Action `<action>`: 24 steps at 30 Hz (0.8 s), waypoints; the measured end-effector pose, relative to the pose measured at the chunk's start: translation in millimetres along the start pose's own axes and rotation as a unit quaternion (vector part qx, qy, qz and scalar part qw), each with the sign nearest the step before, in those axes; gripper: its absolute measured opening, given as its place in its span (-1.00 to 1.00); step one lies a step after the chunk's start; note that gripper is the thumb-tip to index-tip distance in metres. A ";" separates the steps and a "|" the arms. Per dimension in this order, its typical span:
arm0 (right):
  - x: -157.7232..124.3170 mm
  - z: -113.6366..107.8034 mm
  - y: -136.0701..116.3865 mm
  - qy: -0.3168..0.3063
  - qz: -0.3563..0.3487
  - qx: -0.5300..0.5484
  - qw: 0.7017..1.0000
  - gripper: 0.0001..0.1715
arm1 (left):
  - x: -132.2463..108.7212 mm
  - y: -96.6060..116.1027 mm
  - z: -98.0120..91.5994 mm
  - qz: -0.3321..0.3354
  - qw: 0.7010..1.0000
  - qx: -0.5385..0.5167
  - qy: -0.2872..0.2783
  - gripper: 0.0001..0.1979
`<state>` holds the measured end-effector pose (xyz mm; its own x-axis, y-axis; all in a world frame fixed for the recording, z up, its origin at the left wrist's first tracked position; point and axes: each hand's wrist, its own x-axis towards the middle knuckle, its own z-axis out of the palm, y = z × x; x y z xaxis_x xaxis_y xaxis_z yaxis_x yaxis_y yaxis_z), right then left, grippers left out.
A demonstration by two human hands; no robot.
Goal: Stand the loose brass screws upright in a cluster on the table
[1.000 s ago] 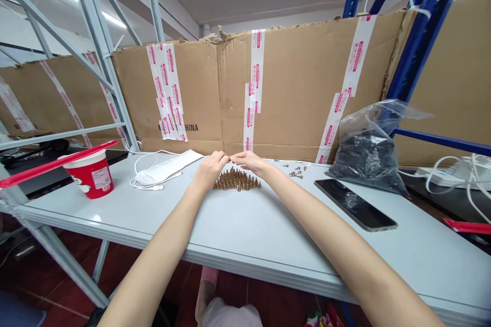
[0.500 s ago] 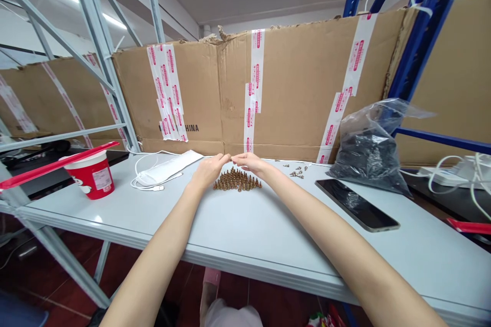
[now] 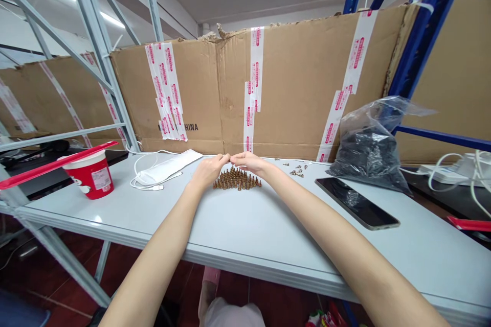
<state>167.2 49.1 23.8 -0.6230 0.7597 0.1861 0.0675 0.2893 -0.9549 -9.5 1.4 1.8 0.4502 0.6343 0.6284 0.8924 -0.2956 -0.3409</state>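
Far left on the table [image 3: 245, 230]: red cup [image 3: 91, 178], upright. Next to the right, white pouch [image 3: 169, 166] lying flat, white cable [image 3: 146, 184] just beside it. Then left hand [image 3: 209, 169], fingers curled, tips pinched together and meeting the tips of the right hand [image 3: 251, 162], pinched the same way; between them something too small to tell. Right under the joined fingertips, between both wrists, cluster of small brass pieces [image 3: 237, 180], packed close on the table. Further right, a few loose pieces [image 3: 297, 171], then dark tablet [image 3: 356, 203] lying flat, and behind it plastic bag [image 3: 366, 150] with black content.
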 end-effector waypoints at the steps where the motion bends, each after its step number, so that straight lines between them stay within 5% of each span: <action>1: -0.1 0.4 -0.2 -0.019 0.001 0.007 1.000 -0.68 | 0.0 -0.1 -0.6 -0.005 1.000 0.004 0.003 -0.77; 4: 0.8 1.7 0.4 -0.051 0.017 0.026 0.998 -0.68 | 0.2 -0.1 -2.1 -0.020 1.000 0.003 0.013 -0.76; 16: -0.8 -3.0 -0.9 -0.019 0.042 0.033 0.998 -0.69 | -0.3 -0.2 3.4 -0.008 0.999 -0.026 -0.024 -0.74; 24: -1.5 -0.5 -0.7 -0.069 -0.007 0.010 0.998 -0.60 | 1.2 4.1 -6.5 -0.059 0.996 -0.028 -0.054 -0.61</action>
<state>168.5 48.0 24.3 -0.7247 0.6685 0.1668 0.0443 0.2868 -0.9570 -5.1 -3.7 5.7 0.3397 0.7388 0.5820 0.9403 -0.2525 -0.2284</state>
